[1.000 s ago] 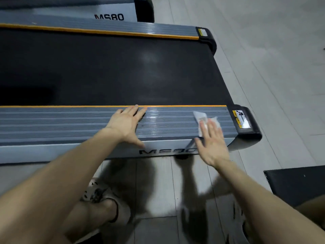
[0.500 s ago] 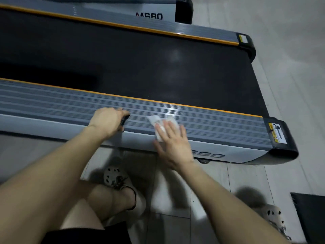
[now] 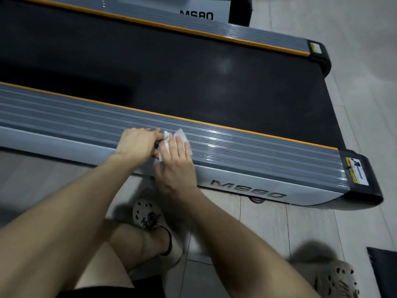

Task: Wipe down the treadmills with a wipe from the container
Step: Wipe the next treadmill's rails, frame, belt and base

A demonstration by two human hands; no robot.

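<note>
A white wipe (image 3: 180,134) lies on the grey ribbed side rail (image 3: 268,153) of the near treadmill. My right hand (image 3: 176,162) lies flat on the wipe with straight fingers and presses it onto the rail. My left hand (image 3: 137,145) sits just left of it on the same rail, fingers curled, its fingertips pinching the wipe's left edge. Most of the wipe is hidden under my right hand. The black belt (image 3: 193,78) runs beyond the orange stripe. No wipe container is in view.
A second treadmill (image 3: 197,16) marked M680 stands behind. The rail's black end cap (image 3: 363,186) with a warning label is at the right. My feet in perforated clogs (image 3: 148,216) rest on the tiled floor; a dark mat (image 3: 384,269) lies at the lower right.
My right hand slid the wipe leftward along the rail until it met my left hand. My left hand went from flat to curled and now meets the wipe's edge.
</note>
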